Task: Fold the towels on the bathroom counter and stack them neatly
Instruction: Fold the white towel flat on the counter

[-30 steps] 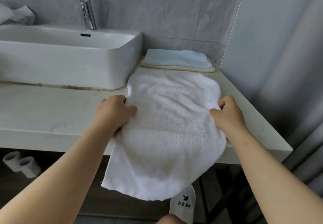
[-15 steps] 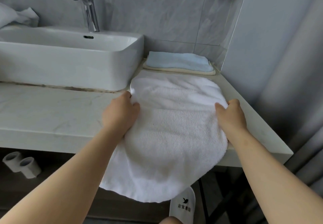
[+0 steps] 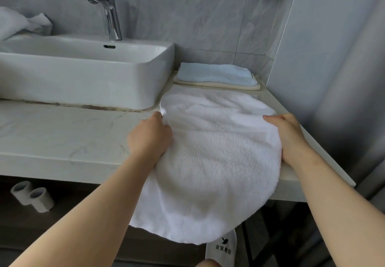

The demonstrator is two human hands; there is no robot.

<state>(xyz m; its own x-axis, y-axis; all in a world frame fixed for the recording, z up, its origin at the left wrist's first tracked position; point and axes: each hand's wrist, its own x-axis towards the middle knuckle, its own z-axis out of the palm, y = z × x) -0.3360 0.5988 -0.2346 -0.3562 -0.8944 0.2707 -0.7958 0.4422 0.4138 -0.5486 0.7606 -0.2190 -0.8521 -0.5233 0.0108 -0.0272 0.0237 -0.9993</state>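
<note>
Small shift since a second ago: left hand (image 3: 150, 139) and right hand (image 3: 289, 139) both a little farther up the side edges of the white towel (image 3: 214, 162), toward the wall; towel itself much as before. Head view: left hand curled, pinching the left edge; right hand gripping the right edge, thumb on top. White towel spread on the bathroom counter (image 3: 62, 137) right of the sink basin (image 3: 83, 74), far edge just beside the folded blue towel (image 3: 216, 73) lying on a cream towel (image 3: 218, 86) at the wall, near part hanging over the counter front. Likely step: first fold, or squaring up ahead of it. To do it well: keep both grips level, pull sideways to take out the wrinkle across the middle, lift the hanging part, match corners before pressing flat. Keep clear of the finished stack. Hard to make out: fingertips tucked under cloth, true outline bent by the wide lens, layer count unclear, near left corner partly behind the forearm. Crumpled cloth (image 3: 20, 24) far left cut off by the frame; possibly another towel.
</note>
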